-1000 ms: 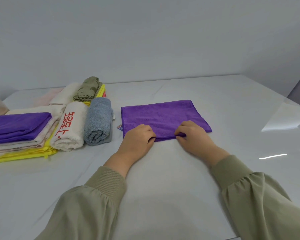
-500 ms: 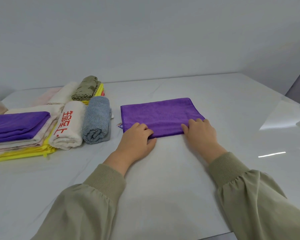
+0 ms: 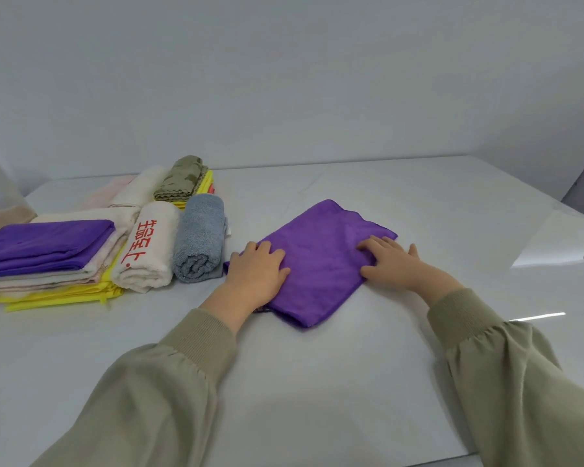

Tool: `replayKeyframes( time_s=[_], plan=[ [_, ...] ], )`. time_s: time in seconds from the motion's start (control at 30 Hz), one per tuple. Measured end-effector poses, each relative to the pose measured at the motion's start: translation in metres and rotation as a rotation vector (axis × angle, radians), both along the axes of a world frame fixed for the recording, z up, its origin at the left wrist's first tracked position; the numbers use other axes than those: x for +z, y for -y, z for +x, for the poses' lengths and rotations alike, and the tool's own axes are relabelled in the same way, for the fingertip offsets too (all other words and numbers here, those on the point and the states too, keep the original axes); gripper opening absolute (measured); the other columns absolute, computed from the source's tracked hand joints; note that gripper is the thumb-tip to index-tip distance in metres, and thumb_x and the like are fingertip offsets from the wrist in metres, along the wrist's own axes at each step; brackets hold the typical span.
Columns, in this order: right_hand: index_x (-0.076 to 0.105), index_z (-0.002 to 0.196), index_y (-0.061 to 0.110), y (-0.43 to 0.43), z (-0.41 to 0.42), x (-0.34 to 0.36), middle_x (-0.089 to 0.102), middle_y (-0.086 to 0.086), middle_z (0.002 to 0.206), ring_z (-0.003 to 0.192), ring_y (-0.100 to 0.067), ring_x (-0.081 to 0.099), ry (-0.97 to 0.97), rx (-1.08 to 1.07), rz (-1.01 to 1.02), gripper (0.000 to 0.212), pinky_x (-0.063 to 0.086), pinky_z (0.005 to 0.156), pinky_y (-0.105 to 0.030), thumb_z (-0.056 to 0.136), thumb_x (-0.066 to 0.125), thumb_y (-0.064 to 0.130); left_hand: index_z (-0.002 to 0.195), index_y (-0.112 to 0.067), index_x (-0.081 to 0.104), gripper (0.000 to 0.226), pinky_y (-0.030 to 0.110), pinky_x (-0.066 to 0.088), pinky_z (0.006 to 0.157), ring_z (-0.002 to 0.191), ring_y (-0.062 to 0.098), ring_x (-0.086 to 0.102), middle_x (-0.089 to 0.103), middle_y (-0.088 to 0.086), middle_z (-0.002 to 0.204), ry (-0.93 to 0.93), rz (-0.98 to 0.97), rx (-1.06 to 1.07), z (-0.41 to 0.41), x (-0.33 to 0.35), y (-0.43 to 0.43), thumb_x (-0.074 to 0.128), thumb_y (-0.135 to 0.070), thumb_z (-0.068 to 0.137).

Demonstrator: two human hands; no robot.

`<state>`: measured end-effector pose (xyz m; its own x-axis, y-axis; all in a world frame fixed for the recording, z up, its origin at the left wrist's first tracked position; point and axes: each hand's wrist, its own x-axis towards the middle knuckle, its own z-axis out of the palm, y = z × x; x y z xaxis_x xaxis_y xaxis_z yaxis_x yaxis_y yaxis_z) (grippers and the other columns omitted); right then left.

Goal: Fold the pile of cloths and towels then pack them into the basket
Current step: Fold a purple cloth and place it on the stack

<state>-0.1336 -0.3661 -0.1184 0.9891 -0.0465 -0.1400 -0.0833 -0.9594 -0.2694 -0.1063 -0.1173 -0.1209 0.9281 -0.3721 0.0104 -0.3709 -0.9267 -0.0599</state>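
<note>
A folded purple cloth [image 3: 321, 264] lies at an angle on the white table [image 3: 317, 382], one corner pointing toward me. My left hand [image 3: 255, 271] rests flat on its left corner. On the cloth's right edge, my right hand [image 3: 391, 261] lies flat with fingers spread. Neither hand grips the cloth. To the left sit folded and rolled pieces: a purple cloth [image 3: 44, 241] on a cream and yellow stack, a white roll with red characters [image 3: 145, 251], a grey roll [image 3: 199, 237] and an olive cloth [image 3: 182, 178].
A pale translucent container [image 3: 0, 197] shows at the far left edge, partly cut off. The grey roll lies close to my left hand. A plain wall runs behind the table, and the table's right edge slants down at the right.
The purple cloth has been turned from square-on to diagonal and slid a little to the right. Both hands went from pinching its near edge to lying flat on top.
</note>
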Motion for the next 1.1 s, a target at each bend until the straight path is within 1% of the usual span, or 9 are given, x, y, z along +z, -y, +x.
replayKeyframes(
  time_s=[0.17, 0.27, 0.33, 0.43, 0.5, 0.7, 0.83, 0.93, 1.1],
  plan=[
    [0.024, 0.146, 0.031, 0.010, 0.018, 0.002, 0.012, -0.003, 0.158, 0.146, -0.027, 0.003, -0.038, -0.147, -0.234, 0.059, -0.004, 0.111, -0.061, 0.088, 0.039, 0.030, 0.132, -0.021, 0.050, 0.044, 0.037, 0.041, 0.097, 0.122, 0.022, 0.039, 0.047, -0.001, 0.135, 0.049, -0.209, -0.092, -0.010, -0.013, -0.006, 0.039, -0.046, 0.098],
    [0.022, 0.148, 0.022, -0.005, 0.016, 0.006, 0.008, -0.009, 0.159, 0.146, -0.031, 0.002, 0.084, -0.184, -0.406, 0.060, -0.001, 0.111, -0.062, 0.089, 0.038, 0.019, 0.125, -0.015, 0.060, 0.031, 0.019, 0.031, 0.102, 0.122, 0.020, 0.047, 0.055, 0.002, 0.132, -0.039, -0.542, -0.196, -0.009, -0.013, -0.018, 0.052, -0.017, 0.095],
    [0.035, 0.142, 0.015, -0.022, 0.009, 0.008, 0.025, -0.012, 0.153, 0.142, -0.030, 0.019, 0.319, -0.064, -0.314, 0.053, 0.012, 0.114, -0.050, 0.090, 0.044, 0.016, 0.123, -0.012, 0.063, 0.039, 0.011, 0.024, 0.102, 0.125, 0.017, 0.047, 0.055, 0.003, 0.133, -0.091, -0.650, -0.211, -0.009, -0.013, -0.032, 0.055, 0.000, 0.087],
    [0.059, 0.119, 0.011, -0.058, -0.014, 0.010, 0.055, -0.007, 0.129, 0.123, -0.025, 0.046, 0.418, 0.268, 0.138, 0.029, 0.030, 0.104, -0.029, 0.092, 0.053, 0.017, 0.123, -0.013, 0.063, 0.048, 0.008, 0.019, 0.103, 0.127, 0.015, 0.042, 0.052, 0.001, 0.135, -0.079, -0.602, -0.242, -0.010, -0.016, -0.050, 0.057, 0.004, 0.079],
    [0.062, 0.110, 0.016, -0.078, -0.030, 0.005, 0.057, 0.000, 0.118, 0.114, -0.018, 0.049, 0.341, 0.400, 0.202, 0.021, 0.038, 0.099, -0.029, 0.091, 0.058, 0.026, 0.119, -0.011, 0.066, 0.044, 0.007, 0.022, 0.100, 0.119, 0.016, 0.048, 0.057, 0.003, 0.128, -0.029, -0.602, -0.269, -0.009, -0.020, -0.058, 0.062, -0.005, 0.075],
    [0.057, 0.105, 0.019, -0.096, -0.044, -0.006, 0.056, 0.005, 0.106, 0.100, -0.015, 0.046, 0.336, 0.417, 0.060, 0.023, 0.045, 0.083, -0.032, 0.089, 0.059, 0.036, 0.102, -0.013, 0.070, 0.032, 0.016, 0.043, 0.077, 0.082, 0.008, 0.059, 0.066, 0.000, 0.097, 0.088, -0.694, -0.250, -0.012, -0.022, -0.063, 0.076, -0.011, 0.070],
    [0.056, 0.105, 0.022, -0.098, -0.049, -0.007, 0.056, 0.010, 0.107, 0.102, -0.012, 0.044, 0.329, 0.392, 0.015, 0.028, 0.048, 0.078, -0.034, 0.087, 0.058, 0.043, 0.085, -0.012, 0.070, 0.018, 0.021, 0.042, 0.067, 0.072, 0.012, 0.057, 0.066, 0.001, 0.082, 0.208, -0.692, -0.237, -0.014, -0.024, -0.056, 0.062, -0.013, 0.069],
    [0.054, 0.110, 0.020, -0.097, -0.051, -0.007, 0.056, 0.009, 0.113, 0.107, -0.014, 0.043, 0.350, 0.401, -0.051, 0.024, 0.047, 0.074, -0.033, 0.091, 0.052, 0.036, 0.074, -0.012, 0.062, 0.012, 0.032, 0.045, 0.056, 0.062, 0.023, 0.057, 0.059, 0.002, 0.073, 0.287, -0.578, -0.266, -0.015, -0.023, -0.060, 0.051, -0.009, 0.069],
    [0.048, 0.121, 0.021, -0.093, -0.052, -0.009, 0.052, 0.005, 0.120, 0.110, -0.020, 0.045, 0.366, 0.475, -0.316, 0.025, 0.044, 0.064, -0.033, 0.096, 0.042, 0.019, 0.063, -0.013, 0.054, 0.018, 0.029, 0.037, 0.038, 0.053, 0.023, 0.053, 0.050, 0.002, 0.062, 0.422, -0.199, -0.419, -0.020, -0.017, -0.070, 0.041, -0.018, 0.075]
  ],
)
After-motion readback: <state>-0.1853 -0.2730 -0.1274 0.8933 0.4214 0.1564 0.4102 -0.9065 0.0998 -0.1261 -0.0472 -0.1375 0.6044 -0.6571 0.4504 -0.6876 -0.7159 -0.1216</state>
